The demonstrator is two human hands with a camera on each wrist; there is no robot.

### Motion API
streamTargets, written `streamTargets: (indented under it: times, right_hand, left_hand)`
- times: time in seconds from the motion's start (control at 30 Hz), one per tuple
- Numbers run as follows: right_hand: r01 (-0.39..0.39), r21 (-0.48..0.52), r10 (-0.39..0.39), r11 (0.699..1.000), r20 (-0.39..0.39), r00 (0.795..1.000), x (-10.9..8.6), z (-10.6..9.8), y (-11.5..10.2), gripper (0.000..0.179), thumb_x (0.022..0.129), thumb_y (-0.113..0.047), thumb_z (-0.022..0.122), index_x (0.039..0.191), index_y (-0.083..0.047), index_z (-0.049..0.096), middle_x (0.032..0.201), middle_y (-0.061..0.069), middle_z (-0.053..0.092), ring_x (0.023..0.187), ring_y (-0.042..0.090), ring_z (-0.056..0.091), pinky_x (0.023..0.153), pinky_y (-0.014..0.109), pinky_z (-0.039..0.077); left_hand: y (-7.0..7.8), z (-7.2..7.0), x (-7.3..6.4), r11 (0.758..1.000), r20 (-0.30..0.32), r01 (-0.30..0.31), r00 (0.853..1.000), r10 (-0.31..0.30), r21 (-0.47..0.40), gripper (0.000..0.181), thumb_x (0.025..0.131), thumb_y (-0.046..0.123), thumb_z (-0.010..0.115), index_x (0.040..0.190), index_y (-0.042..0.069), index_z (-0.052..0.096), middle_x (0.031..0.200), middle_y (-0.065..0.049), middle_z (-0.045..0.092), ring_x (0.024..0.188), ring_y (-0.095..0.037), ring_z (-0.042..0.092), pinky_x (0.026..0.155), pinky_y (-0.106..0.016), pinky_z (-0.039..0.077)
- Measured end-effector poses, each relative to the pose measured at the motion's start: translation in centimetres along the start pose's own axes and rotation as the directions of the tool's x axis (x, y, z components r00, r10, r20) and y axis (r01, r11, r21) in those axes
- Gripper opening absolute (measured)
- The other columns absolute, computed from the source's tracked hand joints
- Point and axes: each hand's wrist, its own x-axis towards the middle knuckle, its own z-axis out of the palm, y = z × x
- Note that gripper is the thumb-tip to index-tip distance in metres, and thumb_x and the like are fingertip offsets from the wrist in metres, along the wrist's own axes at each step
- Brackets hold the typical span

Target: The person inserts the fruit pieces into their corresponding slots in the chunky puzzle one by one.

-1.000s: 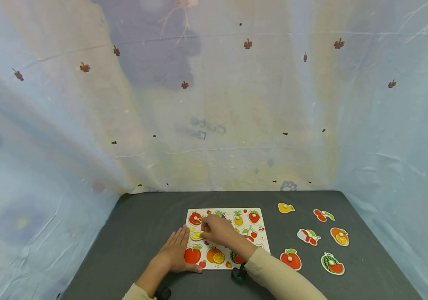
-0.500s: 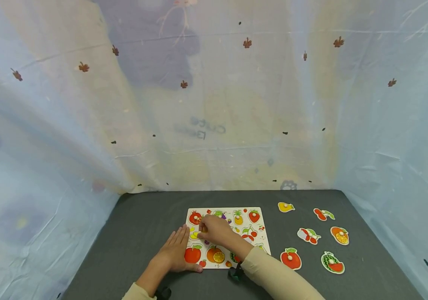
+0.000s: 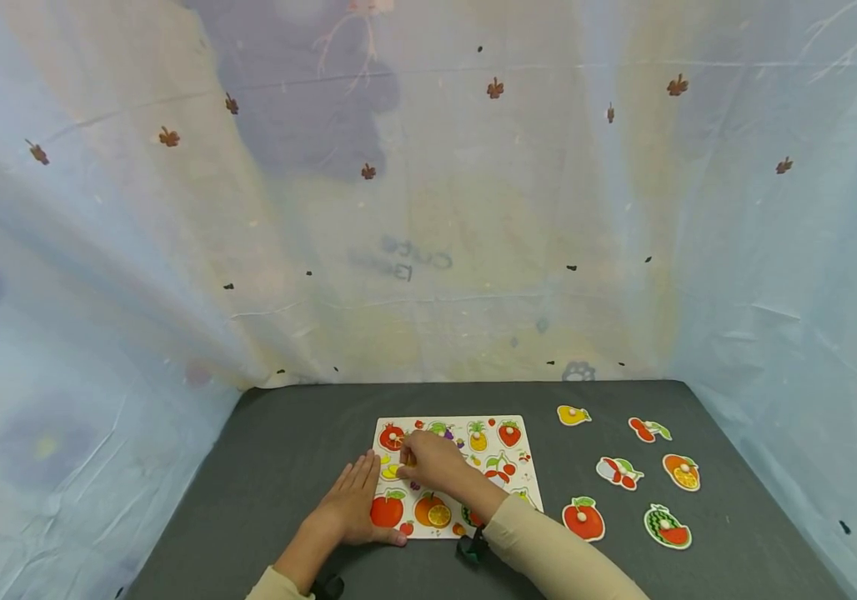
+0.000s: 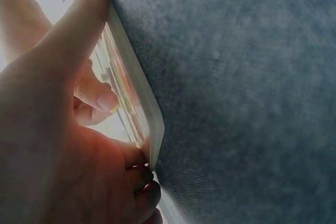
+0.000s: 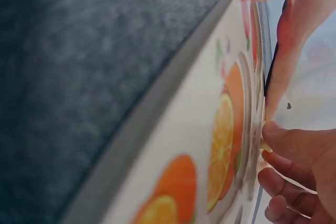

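A white fruit puzzle board (image 3: 447,490) lies on the dark table. My left hand (image 3: 349,504) holds it at the left edge with straight fingers, the thumb (image 4: 79,24) along the front edge. Over the board's left middle, my right hand (image 3: 436,461) pinches the small knob (image 5: 266,145) of a yellow fruit puzzle piece (image 3: 388,472) between thumb and index finger. The piece sits low at the board's surface, partly hidden by the fingers. In front of it show the printed apple (image 3: 387,508) and orange (image 5: 223,150) spots.
Right of the board lie several loose knobbed pieces: a yellow pear (image 3: 573,415), cherries (image 3: 646,430), an orange (image 3: 681,472), a red-and-white fruit (image 3: 618,472), an apple (image 3: 583,520) and a watermelon (image 3: 667,527). A patterned curtain (image 3: 428,208) hangs behind the table.
My right hand has shifted slightly left, and the yellow piece has moved from resting tilted and raised to lying lower at the board. My left hand has stayed put.
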Motion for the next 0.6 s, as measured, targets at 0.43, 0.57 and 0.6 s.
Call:
streamTargets:
  times: [0.43, 0.57, 0.6]
  right_hand:
    - [-0.017, 0.035, 0.017, 0.999, 0.015, 1.0, -0.25, -0.07, 0.13, 0.025, 0.093, -0.033, 0.087, 0.084, -0.022, 0.066, 0.073, -0.011, 0.053, 0.062, 0.006, 0.049, 0.053, 0.021, 0.04]
    - [-0.037, 0.043, 0.037, 0.998, 0.009, 0.999, -0.62, -0.04, 0.45, 0.025, 0.093, -0.033, 0.087, 0.083, -0.023, 0.066, 0.074, -0.011, 0.053, 0.061, 0.006, 0.048, 0.052, 0.023, 0.04]
    - [-0.039, 0.04, 0.039, 0.998, 0.004, 0.999, -0.74, -0.09, 0.58, 0.025, 0.093, -0.032, 0.087, 0.084, -0.024, 0.066, 0.075, -0.011, 0.053, 0.062, 0.006, 0.048, 0.053, 0.023, 0.04]
  left_hand:
    - [-0.13, 0.26, 0.16, 0.999, -0.007, 0.004, 1.0, -0.004, 0.035, 0.141, 0.071, 0.079, 0.085, 0.167, -0.005, 0.025, 0.176, -0.023, 0.02, 0.163, -0.041, 0.021, 0.134, -0.055, 0.016]
    - [-0.2, 0.32, 0.18, 1.0, -0.01, 0.006, 1.0, -0.005, 0.028, 0.142, 0.071, 0.079, 0.085, 0.167, -0.004, 0.024, 0.176, -0.023, 0.02, 0.163, -0.04, 0.02, 0.134, -0.055, 0.015]
    - [-0.19, 0.3, 0.14, 1.0, -0.01, 0.005, 1.0, -0.005, 0.027, 0.142, 0.071, 0.079, 0.085, 0.167, -0.004, 0.024, 0.176, -0.023, 0.02, 0.163, -0.04, 0.02, 0.134, -0.055, 0.015]
